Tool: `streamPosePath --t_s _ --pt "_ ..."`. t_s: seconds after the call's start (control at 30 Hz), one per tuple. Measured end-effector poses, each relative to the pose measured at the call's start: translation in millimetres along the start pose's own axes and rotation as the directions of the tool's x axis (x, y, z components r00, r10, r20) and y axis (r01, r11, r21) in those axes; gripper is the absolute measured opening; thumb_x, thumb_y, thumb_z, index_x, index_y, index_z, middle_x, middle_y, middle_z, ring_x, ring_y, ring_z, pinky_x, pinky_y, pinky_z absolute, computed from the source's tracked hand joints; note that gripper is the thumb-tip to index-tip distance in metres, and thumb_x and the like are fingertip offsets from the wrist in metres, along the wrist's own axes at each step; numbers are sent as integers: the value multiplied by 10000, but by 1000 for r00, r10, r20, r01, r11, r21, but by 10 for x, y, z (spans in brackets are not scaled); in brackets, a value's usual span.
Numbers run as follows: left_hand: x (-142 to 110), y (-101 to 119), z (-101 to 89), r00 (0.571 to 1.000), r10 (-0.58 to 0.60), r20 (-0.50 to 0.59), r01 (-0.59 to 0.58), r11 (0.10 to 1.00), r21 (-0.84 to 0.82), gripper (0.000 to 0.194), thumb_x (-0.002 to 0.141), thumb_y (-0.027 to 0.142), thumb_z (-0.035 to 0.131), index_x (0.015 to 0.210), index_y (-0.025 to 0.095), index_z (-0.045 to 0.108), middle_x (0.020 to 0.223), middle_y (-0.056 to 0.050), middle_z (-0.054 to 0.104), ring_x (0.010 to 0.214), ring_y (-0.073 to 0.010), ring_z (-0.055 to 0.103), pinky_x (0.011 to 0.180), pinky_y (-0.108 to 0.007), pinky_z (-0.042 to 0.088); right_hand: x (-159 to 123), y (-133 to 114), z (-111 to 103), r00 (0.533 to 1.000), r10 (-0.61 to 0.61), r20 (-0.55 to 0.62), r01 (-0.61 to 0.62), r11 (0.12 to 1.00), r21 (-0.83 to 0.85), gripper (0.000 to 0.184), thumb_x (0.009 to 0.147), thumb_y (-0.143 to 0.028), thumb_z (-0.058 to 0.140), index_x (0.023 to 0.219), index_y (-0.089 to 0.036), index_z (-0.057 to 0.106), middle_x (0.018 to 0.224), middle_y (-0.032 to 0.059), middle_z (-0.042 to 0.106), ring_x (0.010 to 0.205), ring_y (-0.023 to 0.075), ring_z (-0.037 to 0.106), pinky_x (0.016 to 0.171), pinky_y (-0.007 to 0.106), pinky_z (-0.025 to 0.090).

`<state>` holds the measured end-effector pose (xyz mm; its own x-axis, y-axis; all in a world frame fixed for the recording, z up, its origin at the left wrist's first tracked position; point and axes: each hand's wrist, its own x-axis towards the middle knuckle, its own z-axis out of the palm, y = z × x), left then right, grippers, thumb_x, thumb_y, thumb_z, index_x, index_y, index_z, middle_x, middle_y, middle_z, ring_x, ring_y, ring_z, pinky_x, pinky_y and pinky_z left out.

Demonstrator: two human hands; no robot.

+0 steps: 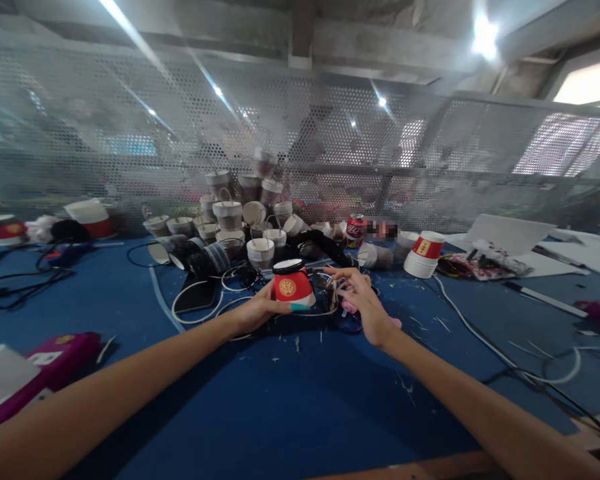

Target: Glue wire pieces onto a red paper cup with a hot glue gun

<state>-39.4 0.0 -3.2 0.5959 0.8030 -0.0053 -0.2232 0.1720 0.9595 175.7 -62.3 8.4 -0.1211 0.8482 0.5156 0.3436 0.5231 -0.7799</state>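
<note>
My left hand (pixel 257 308) is closed round the side of a red and white paper cup (pixel 293 288) with a gold round emblem. A black band circles the cup near its narrower upper end. Just right of the cup, my right hand (pixel 364 303) has its fingers bent together at a thin pale cord (pixel 334 299); the exact grip is partly hidden. Under and beside that hand lie pink pieces (pixel 349 303) and a dark tangle. White cable loops (pixel 200 320) and a black phone-like slab (pixel 196 297) lie left of the cup.
Behind my hands, several white cups with wire handles (pixel 229 215) are piled against a perforated metal screen (pixel 180 133). A red drink can (pixel 355 230) and stacked red-white cups (pixel 424 255) stand to the right. A purple device (pixel 73 350) lies on the blue table (pixel 260 413) at left.
</note>
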Motion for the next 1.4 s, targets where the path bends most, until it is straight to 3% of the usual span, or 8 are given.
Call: streamPosePath --t_s 0.1,0.3,0.47,0.63,0.83,1.0,1.2,1.4 --pt "12 -19 -32 1000 7 10 -7 1000 -8 570 556 63 691 1096 141 525 1046 -87 655 960 -220 601 913 -367 386 -17 -5 -22 992 -75 -98 75 997 -2 173 783 -240 417 918 -233 524 1085 48 573 991 224 434 885 406 313" --pt "-1 -30 -45 998 28 54 -28 1000 -7 570 590 72 677 1128 164 511 1091 -90 643 1003 -236 592 932 -386 377 -77 -165 7 955 -92 282 88 996 27 161 793 -211 445 931 -221 527 1194 39 541 1042 222 401 930 423 290" --pt "-5 -34 -30 999 40 27 -40 999 10 605 540 94 738 1097 169 512 1023 -65 664 908 -204 623 878 -357 421 -79 -180 55 929 -38 368 30 999 26 206 798 -236 462 998 -241 511 1294 24 478 1118 224 356 993 446 228" --pt "8 -39 -41 999 36 35 -36 999 -2 656 532 97 744 1137 160 496 1006 -73 667 895 -191 622 850 -319 429 -48 -136 61 956 -42 292 -5 987 160 198 788 -219 449 983 -241 477 1363 38 413 1220 221 329 1023 449 188" --pt "22 -51 -74 999 30 42 -28 998 -48 671 506 103 747 1129 142 501 1002 -91 673 914 -220 621 865 -341 417 41 64 75 984 49 172 -100 947 305 159 743 -278 467 894 -235 492 1265 59 503 1144 228 420 922 411 349" --pt "33 -60 -114 997 22 67 -18 998 -56 654 510 100 740 1122 125 512 1033 -112 662 959 -235 608 918 -360 385 70 149 84 992 78 96 -111 908 405 78 761 -274 446 812 -230 486 1092 47 587 1054 212 488 881 380 379" --pt "7 -19 -78 995 50 85 -45 997 -55 695 562 89 693 1207 163 444 1091 -107 630 1008 -241 584 949 -397 351 9 100 38 985 41 -166 -6 979 205 120 785 -307 456 862 -226 499 1021 43 563 878 180 490 802 345 392" --pt "-12 10 -57 997 35 65 -32 998 -52 580 565 86 678 1115 156 510 1050 -92 645 960 -231 603 920 -390 377 -38 -38 53 998 -63 19 59 985 160 153 803 -262 418 936 -226 484 1148 61 538 969 195 466 850 370 363"
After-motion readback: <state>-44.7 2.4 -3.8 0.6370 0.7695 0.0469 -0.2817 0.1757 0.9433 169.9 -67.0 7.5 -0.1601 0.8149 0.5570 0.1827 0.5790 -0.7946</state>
